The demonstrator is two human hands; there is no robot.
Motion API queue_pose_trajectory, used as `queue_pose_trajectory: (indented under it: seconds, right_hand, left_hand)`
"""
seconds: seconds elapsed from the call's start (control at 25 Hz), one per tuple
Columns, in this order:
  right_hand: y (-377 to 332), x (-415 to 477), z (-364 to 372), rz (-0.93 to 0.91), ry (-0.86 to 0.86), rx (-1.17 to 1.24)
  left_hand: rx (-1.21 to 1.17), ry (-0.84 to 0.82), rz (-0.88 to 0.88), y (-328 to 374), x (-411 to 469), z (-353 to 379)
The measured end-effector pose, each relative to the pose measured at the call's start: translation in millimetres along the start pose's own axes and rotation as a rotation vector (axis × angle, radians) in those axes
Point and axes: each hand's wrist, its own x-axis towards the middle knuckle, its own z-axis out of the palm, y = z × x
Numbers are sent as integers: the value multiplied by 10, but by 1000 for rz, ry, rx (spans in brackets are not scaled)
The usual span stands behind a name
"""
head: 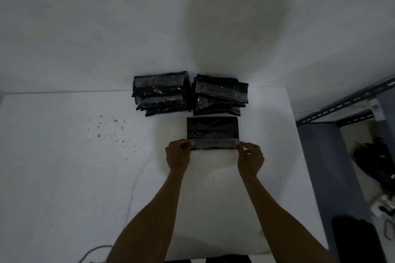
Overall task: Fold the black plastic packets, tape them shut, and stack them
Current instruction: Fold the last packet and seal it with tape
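White counter (64,177) fills the lower part of the dim head view, and a grey cable (94,252) is seen curling at its near left edge. Two bare forearms are stretched forward from the bottom of the picture. The left hand (178,156) and the right hand (251,160) are held apart. Each is closed by its fingertips on one end of a clear tape strip (213,143), which is laid across the near edge of a black packet (212,129). The packet lies flat on the counter just beyond the hands, already folded into a neat rectangle. The step in hand is judged to be the taping. The strip seems to be stretched over the folded edge, though whether it is fully stuck down cannot be told. Pressing and smoothing the tape along its length is probably called for next, and then the packet would be lifted onto a pile. Just behind it, nearly touching, a right stack (220,96) of taped packets is set, with a left stack (161,94) beside it. Both are pushed back against the pale wall (192,17). At far right, beyond the counter, a slotted metal shelf frame (342,107) is visible.
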Motion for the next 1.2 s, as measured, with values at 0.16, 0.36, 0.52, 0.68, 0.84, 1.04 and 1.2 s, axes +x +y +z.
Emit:
queue_pose_trajectory:
  seconds: [0.16,0.36,0.52,0.68,0.84,1.04,1.2]
  right_hand:
    - [43,37,61,9,-13,-3]
    - [90,93,100,-15,-37,-78]
    - [118,141,52,-11,-63,-126]
    - [37,131,-34,-272,-46,-200]
    - [-28,147,118,-678,-291,-226]
    - [-81,276,390,-832,-590,-386]
    - [-105,523,221,-830,-676,-428]
  left_hand:
    - [90,26,53,-11,4,45]
    - [89,38,114,-98,51,105]
    - [-6,83,152,-179,29,77]
    - [40,122,263,-192,-26,-1]
    - [220,131,604,-89,-22,78]
    - [344,-204,752,-65,191,243]
    - [374,-344,718,-153,392,118]
